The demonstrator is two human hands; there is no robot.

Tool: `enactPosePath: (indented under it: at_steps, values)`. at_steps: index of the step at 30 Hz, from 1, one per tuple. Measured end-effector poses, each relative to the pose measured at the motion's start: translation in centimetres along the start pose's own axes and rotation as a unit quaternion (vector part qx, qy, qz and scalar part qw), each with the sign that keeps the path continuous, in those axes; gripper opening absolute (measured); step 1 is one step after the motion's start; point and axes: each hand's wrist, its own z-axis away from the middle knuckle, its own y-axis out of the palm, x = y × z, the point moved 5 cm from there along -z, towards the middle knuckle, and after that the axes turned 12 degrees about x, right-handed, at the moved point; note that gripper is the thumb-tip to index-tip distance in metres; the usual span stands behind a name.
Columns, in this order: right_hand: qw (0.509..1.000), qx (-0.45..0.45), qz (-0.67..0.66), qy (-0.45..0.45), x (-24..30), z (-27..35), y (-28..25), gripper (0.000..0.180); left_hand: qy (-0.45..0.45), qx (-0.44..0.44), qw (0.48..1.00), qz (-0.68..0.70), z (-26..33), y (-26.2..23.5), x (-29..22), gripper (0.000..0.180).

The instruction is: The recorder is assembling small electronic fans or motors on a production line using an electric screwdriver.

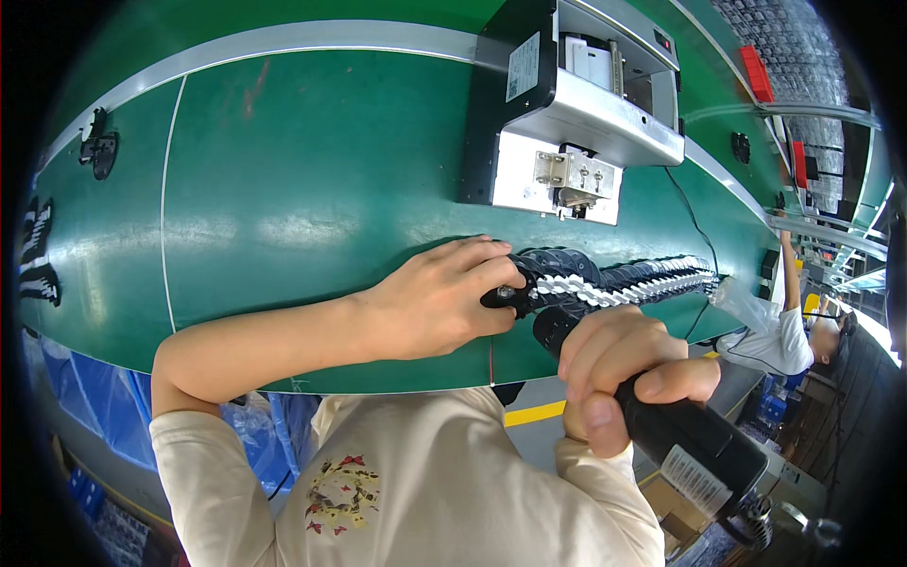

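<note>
My right hand [628, 364] is wrapped round a black electric screwdriver [699, 439], its nose tilted up and left toward the parts on the green table. The screwdriver's tip comes close to the near end of a long row of black and white parts [605, 285]; whether it touches cannot be made out. At that end, the fingers of my left hand [442, 295] are curled round a small black part [508, 295] with a shiny spot on it. My palm hides some of this part. The row runs off to the right along the table.
A silver and black machine [605, 123] stands beyond the row, with a metal bracket [576, 175] on its front. Black pieces [99, 151] lie at the far left. A clear plastic bag [742, 304] is at the row's right end, near another person [779, 340]. Red bins [756, 74] line the back right.
</note>
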Motion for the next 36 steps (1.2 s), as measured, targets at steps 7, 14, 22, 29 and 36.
enactPosePath:
  at_steps: [7,14,22,29,36]
  values:
    - [1.0,-0.012,-0.014,0.0,-0.6,0.1,0.0,0.037,-0.005,0.034,0.999,0.031,-0.3,-0.6,-0.3,0.02]
    - [0.992,-0.076,-0.06,0.08,-0.5,1.1,-0.6,0.036,-0.033,0.027,0.998,0.036,-0.6,-0.8,-0.8,0.017]
    - [0.988,-0.072,-0.096,-0.098,3.8,0.2,-6.6,0.06,-0.046,0.035,0.997,0.048,-0.7,-0.6,-0.4,0.026]
    - [0.987,-0.124,-0.052,-0.085,3.7,0.8,-8.5,0.066,-0.051,0.038,0.996,0.067,-0.8,-0.6,-0.1,0.029]
    - [0.991,-0.068,-0.043,-0.11,2.9,0.9,-9.3,0.066,0.005,0.091,0.99,0.106,-1.0,-4.4,-1.8,0.033]
